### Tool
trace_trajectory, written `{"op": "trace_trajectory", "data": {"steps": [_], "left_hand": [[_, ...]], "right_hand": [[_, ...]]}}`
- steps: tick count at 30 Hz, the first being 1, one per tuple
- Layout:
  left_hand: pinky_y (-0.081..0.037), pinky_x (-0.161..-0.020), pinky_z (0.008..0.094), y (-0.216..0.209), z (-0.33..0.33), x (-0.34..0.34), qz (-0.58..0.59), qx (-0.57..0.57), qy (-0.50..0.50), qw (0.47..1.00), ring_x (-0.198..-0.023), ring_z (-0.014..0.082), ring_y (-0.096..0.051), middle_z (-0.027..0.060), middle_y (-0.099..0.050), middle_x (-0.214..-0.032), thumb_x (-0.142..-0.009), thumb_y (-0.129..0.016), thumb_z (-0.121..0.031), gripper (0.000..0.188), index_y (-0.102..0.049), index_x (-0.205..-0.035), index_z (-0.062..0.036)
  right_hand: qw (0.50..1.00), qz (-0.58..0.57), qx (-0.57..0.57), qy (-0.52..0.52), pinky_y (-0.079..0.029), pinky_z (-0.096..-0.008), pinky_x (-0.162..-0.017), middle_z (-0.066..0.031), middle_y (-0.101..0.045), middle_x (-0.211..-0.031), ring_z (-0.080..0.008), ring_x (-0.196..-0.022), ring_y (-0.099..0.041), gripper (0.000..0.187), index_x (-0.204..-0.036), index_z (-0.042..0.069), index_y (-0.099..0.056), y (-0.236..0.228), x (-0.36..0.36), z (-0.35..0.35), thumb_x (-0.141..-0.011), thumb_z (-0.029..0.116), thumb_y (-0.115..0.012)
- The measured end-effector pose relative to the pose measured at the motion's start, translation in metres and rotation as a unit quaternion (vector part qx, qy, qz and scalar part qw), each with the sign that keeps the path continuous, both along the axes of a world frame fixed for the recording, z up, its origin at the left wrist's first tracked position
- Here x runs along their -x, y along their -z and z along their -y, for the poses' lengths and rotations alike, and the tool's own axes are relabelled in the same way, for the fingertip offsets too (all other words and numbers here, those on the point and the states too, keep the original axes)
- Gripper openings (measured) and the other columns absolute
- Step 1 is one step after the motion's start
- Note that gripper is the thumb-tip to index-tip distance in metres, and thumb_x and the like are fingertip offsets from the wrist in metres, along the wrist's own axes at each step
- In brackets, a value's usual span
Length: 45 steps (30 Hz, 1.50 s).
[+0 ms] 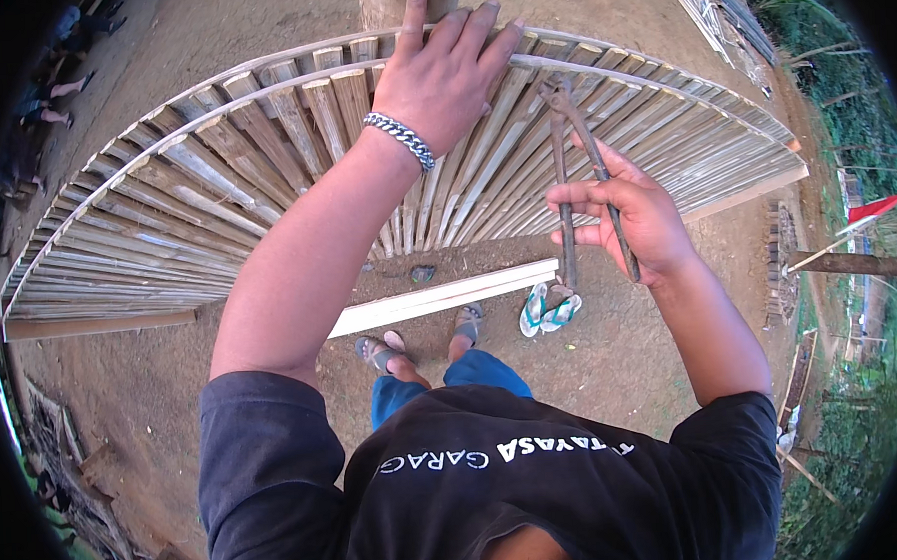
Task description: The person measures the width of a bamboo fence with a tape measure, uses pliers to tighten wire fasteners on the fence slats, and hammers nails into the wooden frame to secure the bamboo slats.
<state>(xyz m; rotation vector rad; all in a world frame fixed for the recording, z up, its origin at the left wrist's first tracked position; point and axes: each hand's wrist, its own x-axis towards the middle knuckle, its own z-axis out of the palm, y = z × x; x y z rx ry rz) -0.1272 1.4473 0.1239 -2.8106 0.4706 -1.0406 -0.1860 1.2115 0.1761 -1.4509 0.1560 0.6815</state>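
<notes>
A fence panel of split bamboo slats (351,99) stands upright before me, a thin rail running along its upper part. Over its top edge lies my left hand (442,75), palm down, fingers stretched out and a chain bracelet at the wrist. My right hand (631,207) grips a pair of rusty long-handled pincers (563,160) by the handles, which are spread apart. The pincers' jaws touch or almost touch the rail, right of my left hand; I cannot tell whether they bite on anything.
Beyond the panel rises a wooden post (381,5). A pale wooden beam (449,297) lies at my feet, with a pair of flip-flops (548,310) beside its right end. At the far right a red-and-white flag (871,210) hangs near a log; people sit at the upper left.
</notes>
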Motion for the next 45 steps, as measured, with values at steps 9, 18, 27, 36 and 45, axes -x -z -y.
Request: {"op": "trace_trajectory", "data": {"steps": [9, 18, 27, 36, 45], "left_hand": [[-0.002, -0.123, 0.0620, 0.007, -0.001, -0.005, -0.060, -0.028, -0.037, 0.997, -0.132, 0.0171, -0.049, 0.0003, -0.046, -0.149, -0.074, -0.081, -0.047, 0.094, -0.035, -0.154, -0.0266], [-0.005, -0.123, 0.0618, 0.010, -0.002, -0.008, -0.044, -0.008, -0.023, 0.999, -0.133, 0.0180, -0.048, 0.0017, -0.045, -0.149, -0.074, -0.081, -0.044, 0.093, -0.036, -0.153, -0.0251], [-0.006, -0.123, 0.0619, 0.003, -0.002, -0.004, -0.074, 0.007, -0.014, 0.997, -0.134, 0.0197, -0.047, 0.0021, -0.045, -0.149, -0.076, -0.081, -0.044, 0.093, -0.033, -0.154, -0.0255], [-0.018, -0.121, 0.0596, -0.014, 0.022, 0.002, -0.201, 0.042, -0.038, 0.978, -0.142, 0.0264, -0.041, 0.0077, -0.044, -0.152, -0.080, -0.079, -0.039, 0.091, -0.030, -0.155, -0.0270], [-0.008, -0.120, 0.0663, -0.001, 0.014, -0.009, -0.084, -0.123, -0.149, 0.978, -0.137, 0.0237, -0.049, 0.0001, -0.037, -0.160, -0.075, -0.075, -0.064, 0.103, -0.023, -0.159, -0.0344]], "right_hand": [[0.995, 0.055, 0.075, 0.033, -0.064, -0.0364, -0.075, -0.0080, -0.057, -0.104, -0.0195, -0.096, -0.063, 0.052, -0.148, 0.004, -0.041, 0.004, 0.004, -0.016, -0.097, 0.002, -0.049], [0.989, 0.089, 0.113, 0.038, -0.065, -0.0358, -0.075, -0.0102, -0.052, -0.123, -0.0202, -0.098, -0.063, 0.050, -0.146, -0.004, -0.041, 0.002, 0.004, -0.018, -0.097, 0.001, -0.048], [0.973, 0.137, 0.187, -0.013, -0.053, -0.0273, -0.060, -0.0083, -0.061, -0.100, -0.0115, -0.075, -0.060, 0.036, -0.130, -0.006, -0.057, 0.001, -0.006, -0.012, -0.097, 0.006, -0.051], [0.979, 0.155, 0.131, -0.006, -0.058, -0.0309, -0.063, -0.0132, -0.066, -0.105, -0.0157, -0.074, -0.062, 0.052, -0.147, -0.001, -0.042, 0.044, -0.001, 0.035, -0.099, 0.015, -0.057], [0.901, 0.013, 0.421, -0.103, -0.052, -0.0509, -0.086, -0.0218, -0.066, -0.119, -0.0403, -0.109, -0.064, 0.060, -0.148, 0.015, -0.046, 0.263, 0.250, 0.142, -0.089, 0.011, -0.056]]}}
